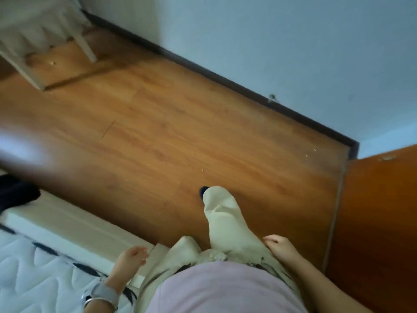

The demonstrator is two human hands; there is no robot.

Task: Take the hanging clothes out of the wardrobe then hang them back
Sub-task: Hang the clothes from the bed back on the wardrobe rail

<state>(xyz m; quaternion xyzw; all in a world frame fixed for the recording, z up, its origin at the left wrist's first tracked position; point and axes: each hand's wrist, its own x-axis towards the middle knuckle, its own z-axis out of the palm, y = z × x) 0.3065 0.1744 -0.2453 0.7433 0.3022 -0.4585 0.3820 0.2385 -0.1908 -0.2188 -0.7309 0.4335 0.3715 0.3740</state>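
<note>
Clothes on hangers and the inside of a wardrobe do not show anywhere in the head view; only an orange-brown wooden panel (374, 222), possibly the wardrobe's side or door, fills the right edge of the frame, and I cannot tell which it is.

Looking down, the person's left hand (132, 258) sits at lower centre-left, fingers loosely spread and slightly curled, holding nothing. A grey watch (105, 292) and a metal bangle (99, 301) circle that wrist. The right hand (279, 247) is at lower centre-right, fingers relaxed and partly open, empty, resting against the beige trousers (228, 224) at the thigh. One trouser leg reaches forward over the floor, with a dark shoe tip (202, 190) showing at its end. A lilac top (221, 288) covers the bottom middle.

The wooden floor (158, 132) runs diagonally across the frame, bounded by a dark skirting board (225, 75) and a pale blue-white wall (293, 41) at upper right. A quilted white mattress (33, 267) on a pale bed frame (74, 224) occupies the lower left, with something dark (15, 195) lying at its far end by the left edge. In the upper left stands a pale-legged piece of furniture (33, 30) draped in cream fabric. The left edge is smeared with motion blur.
</note>
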